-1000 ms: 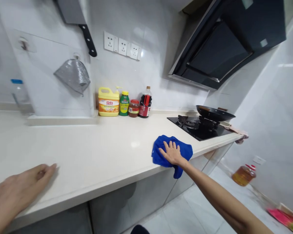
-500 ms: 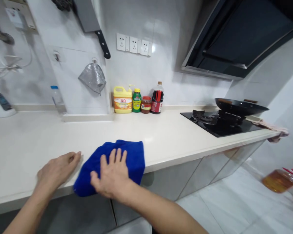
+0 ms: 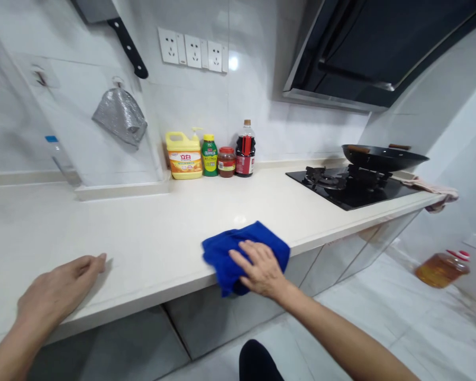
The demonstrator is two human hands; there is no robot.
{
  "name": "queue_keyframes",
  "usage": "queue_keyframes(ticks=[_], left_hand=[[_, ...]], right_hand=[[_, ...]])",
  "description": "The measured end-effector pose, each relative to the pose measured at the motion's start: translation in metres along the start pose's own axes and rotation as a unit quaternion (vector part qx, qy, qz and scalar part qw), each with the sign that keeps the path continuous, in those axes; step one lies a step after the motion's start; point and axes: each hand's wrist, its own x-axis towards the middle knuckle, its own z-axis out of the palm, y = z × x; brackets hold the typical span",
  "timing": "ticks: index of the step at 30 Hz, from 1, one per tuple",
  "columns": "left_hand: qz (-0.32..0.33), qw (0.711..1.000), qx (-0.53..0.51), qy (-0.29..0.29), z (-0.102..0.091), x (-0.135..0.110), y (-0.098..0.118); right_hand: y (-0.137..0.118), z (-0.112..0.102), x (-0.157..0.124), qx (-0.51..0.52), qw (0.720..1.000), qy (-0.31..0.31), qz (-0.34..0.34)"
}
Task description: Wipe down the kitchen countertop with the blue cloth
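My right hand (image 3: 262,269) lies flat, fingers spread, on a blue cloth (image 3: 238,248) at the front edge of the white countertop (image 3: 150,227). Part of the cloth hangs over the edge. My left hand (image 3: 57,288) rests palm down on the countertop near the front left, fingers stretched and close together, holding nothing.
Along the back wall stand a yellow detergent jug (image 3: 183,156), a green bottle (image 3: 210,155), a red-lidded jar (image 3: 226,162) and a dark sauce bottle (image 3: 245,150). A black wok (image 3: 383,157) sits on the gas hob (image 3: 349,188). An oil bottle (image 3: 442,268) stands on the floor.
My right hand slid the blue cloth left along the counter edge toward my left hand, then back right. My left hand stayed resting on the counter.
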Motion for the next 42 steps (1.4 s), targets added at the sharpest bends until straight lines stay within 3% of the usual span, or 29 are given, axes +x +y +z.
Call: queue_keyframes(ticks=[5, 7, 9, 14, 18, 22, 24, 30, 34, 39, 42], left_hand=[[0.033, 0.999, -0.014, -0.031, -0.009, -0.023, 0.009], [0.053, 0.998, -0.008, -0.033, -0.015, -0.025, 0.003], [0.033, 0.999, 0.025, -0.031, -0.020, -0.024, -0.011], [-0.051, 0.998, -0.019, -0.016, -0.023, -0.018, -0.046], [-0.044, 0.999, -0.032, -0.009, -0.021, -0.027, -0.040], [-0.041, 0.998, -0.045, 0.023, -0.020, -0.037, -0.031], [-0.040, 0.997, -0.052, 0.034, -0.018, -0.039, -0.032], [-0.041, 0.996, -0.069, 0.033, -0.016, -0.037, -0.038], [-0.042, 0.996, -0.066, 0.029, -0.017, -0.034, -0.040], [-0.054, 0.996, -0.060, 0.023, -0.017, -0.030, -0.043], [-0.059, 0.996, -0.056, 0.031, -0.015, -0.028, -0.044]], right_hand=[[0.091, -0.021, -0.059, -0.084, 0.987, 0.003, 0.135], [0.127, -0.030, -0.074, -0.086, 0.983, 0.001, 0.161], [0.159, -0.037, -0.082, -0.085, 0.979, -0.009, 0.187], [0.214, -0.037, -0.080, -0.098, 0.967, -0.048, 0.232], [0.219, -0.026, -0.048, -0.128, 0.929, -0.118, 0.327], [0.180, -0.020, 0.019, -0.134, 0.862, -0.179, 0.454], [0.150, -0.015, 0.060, -0.122, 0.849, -0.195, 0.476], [0.058, 0.021, 0.179, -0.084, 0.902, -0.208, 0.370], [-0.017, 0.048, 0.241, -0.044, 0.937, -0.214, 0.274], [-0.114, 0.063, 0.280, 0.012, 0.966, -0.213, 0.148], [-0.145, 0.059, 0.280, 0.057, 0.974, -0.216, 0.049]])
